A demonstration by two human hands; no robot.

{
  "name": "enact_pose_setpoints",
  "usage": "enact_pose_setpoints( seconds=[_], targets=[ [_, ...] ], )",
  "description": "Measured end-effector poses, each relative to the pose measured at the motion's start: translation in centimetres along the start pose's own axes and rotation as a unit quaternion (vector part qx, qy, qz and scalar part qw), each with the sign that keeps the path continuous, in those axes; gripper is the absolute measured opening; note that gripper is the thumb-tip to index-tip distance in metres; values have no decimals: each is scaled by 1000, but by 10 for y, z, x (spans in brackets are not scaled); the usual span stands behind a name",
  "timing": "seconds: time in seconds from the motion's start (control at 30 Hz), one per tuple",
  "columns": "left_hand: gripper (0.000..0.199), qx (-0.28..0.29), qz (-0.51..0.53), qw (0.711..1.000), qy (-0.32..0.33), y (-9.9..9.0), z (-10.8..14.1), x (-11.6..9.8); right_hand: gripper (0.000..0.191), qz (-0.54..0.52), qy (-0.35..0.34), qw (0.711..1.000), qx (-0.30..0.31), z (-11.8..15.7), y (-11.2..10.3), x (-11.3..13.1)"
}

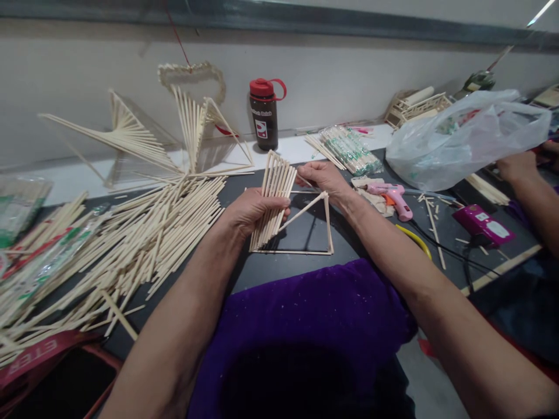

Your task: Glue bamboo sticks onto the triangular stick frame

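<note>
My left hand is closed around a fanned stack of pale wooden sticks joined into a stick frame. The frame's thin base and slanting struts reach to the right and meet at a top corner under my right wrist. Behind that corner, my right hand has its fingers pinched together near the right edge of the fan. What the pinch holds, if anything, is too small to make out. A pink glue gun lies to the right of my right hand.
Many loose sticks cover the table's left side. Behind stand a dark bottle with a red lid and a fan-shaped stick model. To the right are bagged sticks, a plastic bag, a purple box with cables and another person's hand.
</note>
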State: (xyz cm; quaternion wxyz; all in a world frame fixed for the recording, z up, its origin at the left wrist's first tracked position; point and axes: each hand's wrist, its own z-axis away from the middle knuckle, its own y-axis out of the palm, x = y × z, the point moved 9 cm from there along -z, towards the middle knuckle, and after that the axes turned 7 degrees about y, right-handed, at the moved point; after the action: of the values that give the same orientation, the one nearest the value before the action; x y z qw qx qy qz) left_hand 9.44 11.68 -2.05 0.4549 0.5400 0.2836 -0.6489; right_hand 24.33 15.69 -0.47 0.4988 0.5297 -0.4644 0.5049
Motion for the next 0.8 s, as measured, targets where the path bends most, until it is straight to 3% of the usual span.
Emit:
enact_pose_setpoints(
  seconds=[0.43,0.8],
  targets=[
    [18,7,4,1000,-6,-1,0,3,37,-30,6,999,10,-5,-2,-10],
    [19,9,7,1000,-5,-1,-1,4,35,-6,-55,998,36,1,7,3]
  ],
)
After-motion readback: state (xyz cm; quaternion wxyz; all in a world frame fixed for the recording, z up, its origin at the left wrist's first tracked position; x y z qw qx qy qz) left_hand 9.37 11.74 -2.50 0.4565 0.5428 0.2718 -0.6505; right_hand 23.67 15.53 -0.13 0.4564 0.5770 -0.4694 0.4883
